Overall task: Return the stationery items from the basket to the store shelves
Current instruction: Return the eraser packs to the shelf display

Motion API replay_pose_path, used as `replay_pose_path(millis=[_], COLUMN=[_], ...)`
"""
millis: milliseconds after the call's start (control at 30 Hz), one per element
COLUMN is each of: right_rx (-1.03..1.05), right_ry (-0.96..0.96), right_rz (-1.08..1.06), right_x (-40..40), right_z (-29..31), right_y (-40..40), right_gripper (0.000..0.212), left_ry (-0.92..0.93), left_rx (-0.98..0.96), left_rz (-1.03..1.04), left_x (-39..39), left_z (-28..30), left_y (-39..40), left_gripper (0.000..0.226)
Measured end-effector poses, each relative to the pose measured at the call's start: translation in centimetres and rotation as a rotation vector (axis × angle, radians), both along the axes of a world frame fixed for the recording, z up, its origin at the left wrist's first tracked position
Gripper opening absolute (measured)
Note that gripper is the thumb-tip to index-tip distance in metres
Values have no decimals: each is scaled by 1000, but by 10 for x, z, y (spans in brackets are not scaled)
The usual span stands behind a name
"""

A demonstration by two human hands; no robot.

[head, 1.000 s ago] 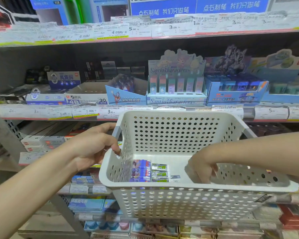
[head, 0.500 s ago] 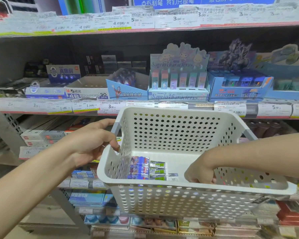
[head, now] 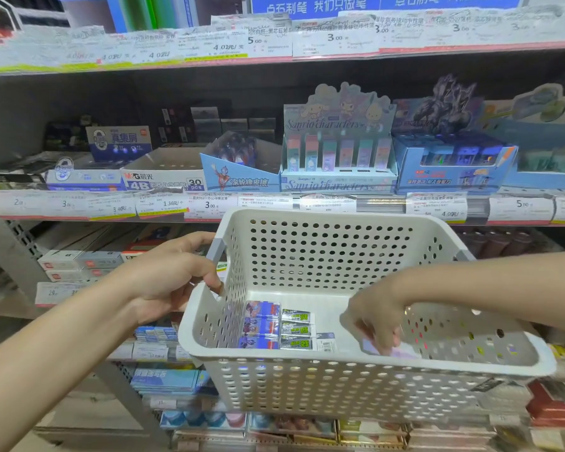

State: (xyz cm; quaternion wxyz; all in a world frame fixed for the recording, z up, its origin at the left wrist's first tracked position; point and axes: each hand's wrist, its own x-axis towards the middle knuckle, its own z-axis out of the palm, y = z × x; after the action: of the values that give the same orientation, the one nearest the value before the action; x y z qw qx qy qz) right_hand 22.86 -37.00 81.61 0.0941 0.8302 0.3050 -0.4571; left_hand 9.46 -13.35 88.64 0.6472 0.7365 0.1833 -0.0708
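Not far along, I'd guess: the basket (head: 356, 383) holds three blue packs (head: 261, 324) and three green-labelled ones (head: 297, 329) on its floor. The left hand (head: 173, 275) grips the basket's side; the right hand (head: 377, 318) reaches inside, fingers on a blurry pale item, grip unclear. Shelf boxes read "4B ERASER 30 pcs" (head: 163, 182) and "Sanrio characters" (head: 338, 151).

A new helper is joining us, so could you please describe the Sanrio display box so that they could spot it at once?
Look at the middle shelf just above the white basket. The Sanrio display box stands behind the basket's far rim, between two blue boxes. Only it has a pastel cartoon-character header and a row of upright pastel packs.
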Motion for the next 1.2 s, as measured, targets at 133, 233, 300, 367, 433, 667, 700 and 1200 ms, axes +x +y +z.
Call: replay_pose_path(millis=[133,233,300,367,433,667,700,1200], right_rx=[334,569,699,795,885,1407,1418,1244], right_ry=[16,54,78,76,52,-679,-771,-974], right_rz=[-54,-141,-213,-265,-300,-306,-297,-219], right_x=[18,24,26,26,24,46,52,80], right_z=[61,81,89,95,101,128,130,138], right_y=[-7,-14,-17,-18,-19,-11,-8,-1], right_gripper=[28,21,19,15,7,9,15,35], left_ry=[-12,-15,-21,-23,-21,-7,-5,-22], left_rx=[-8,-9,-1,2,5,4,5,29], left_rz=[2,-14,-14,-19,-17,-12,-16,-8], left_x=[0,1,2,3,5,9,9,7], left_z=[2,4,5,6,6,6,5,8], left_y=[2,4,3,2,1,-3,-4,-5], left_gripper=[54,63,67,66,67,66,65,60])
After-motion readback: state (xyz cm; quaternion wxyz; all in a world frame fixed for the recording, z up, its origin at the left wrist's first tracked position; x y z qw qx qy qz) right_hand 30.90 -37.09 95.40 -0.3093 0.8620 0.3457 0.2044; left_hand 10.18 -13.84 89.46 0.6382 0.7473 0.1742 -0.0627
